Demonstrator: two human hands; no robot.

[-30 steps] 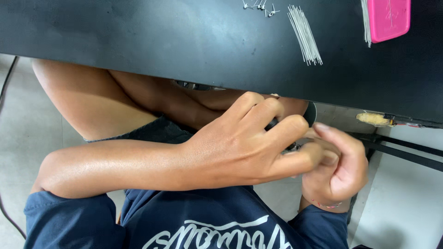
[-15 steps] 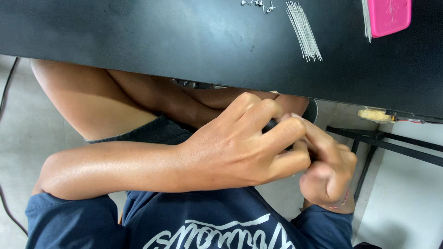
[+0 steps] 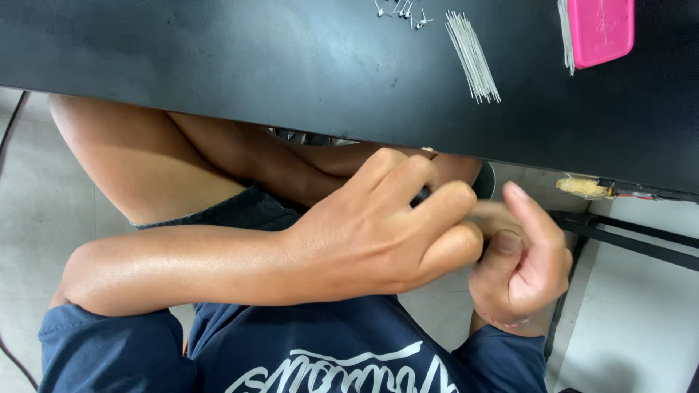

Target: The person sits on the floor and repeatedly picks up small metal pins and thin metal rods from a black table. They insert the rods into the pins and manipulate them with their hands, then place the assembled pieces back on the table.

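Observation:
My left hand (image 3: 378, 233) reaches across my lap from the left, just below the edge of the black table (image 3: 218, 65). Its fingers are curled tight around a small dark object (image 3: 420, 195), most of which is hidden. My right hand (image 3: 520, 269) sits right beside it, palm towards me, pressed against the left fingertips. Its forefinger points up and the other fingers are bent. Whether the right hand grips anything is hidden by the left hand. A dark rounded piece (image 3: 485, 179) shows just behind both hands.
On the table lie a bundle of thin white rods (image 3: 473, 54), several small metal pieces (image 3: 400, 10) and a pink flat case (image 3: 601, 29). A yellowish lump (image 3: 582, 187) sticks to the table's edge. Black frame bars (image 3: 633, 233) run at the right. My bare legs are below.
My right hand has loosened from the clasp and shifted right; its forefinger now stands up. The left hand has stayed curled in about the same place.

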